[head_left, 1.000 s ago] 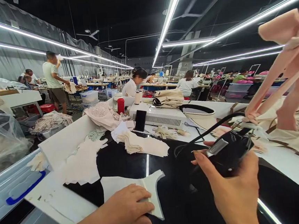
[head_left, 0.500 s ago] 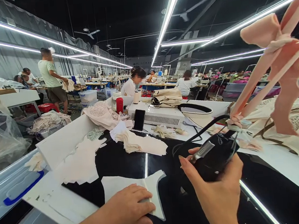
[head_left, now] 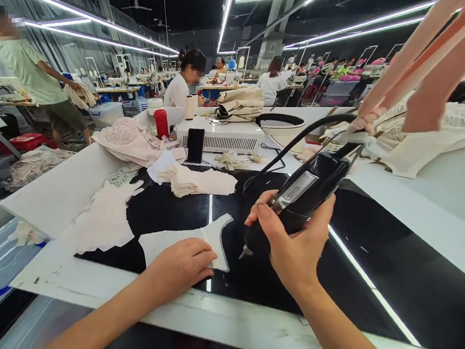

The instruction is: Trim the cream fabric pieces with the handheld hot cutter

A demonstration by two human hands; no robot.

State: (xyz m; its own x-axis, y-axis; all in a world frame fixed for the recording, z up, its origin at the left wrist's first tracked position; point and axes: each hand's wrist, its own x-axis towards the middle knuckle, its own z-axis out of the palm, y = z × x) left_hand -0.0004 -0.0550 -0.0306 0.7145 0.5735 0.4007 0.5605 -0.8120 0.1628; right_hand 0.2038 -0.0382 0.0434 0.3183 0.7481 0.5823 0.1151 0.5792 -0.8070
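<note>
My left hand point(head_left: 184, 265) lies on a white cut piece with grey edges point(head_left: 217, 235), its fingers resting over the piece's lower right part. This piece lies flat on the glossy black board point(head_left: 259, 291). My right hand point(head_left: 292, 234) is wrapped round a black corded handheld power tool point(head_left: 322, 177) with a silver plate on its side. The tool's pointed metal tip point(head_left: 245, 252) is angled down, just right of the white piece and apart from it. Pink fabric strips point(head_left: 402, 67) are tied at the tool's cord end and stretch up to the right.
Behind the white piece lie a stack of cream fabric pieces point(head_left: 200, 178) and more pale pieces point(head_left: 102, 218). A phone point(head_left: 196, 145) leans against a white vented box point(head_left: 221, 135). A red bottle point(head_left: 161, 123) and lace garments point(head_left: 126, 140) stand behind. Several people work beyond.
The view has tilted down, so the table sits higher in the picture. My right hand has turned the tool, and its metal tip now shows clearly. My left hand stays on the white piece.
</note>
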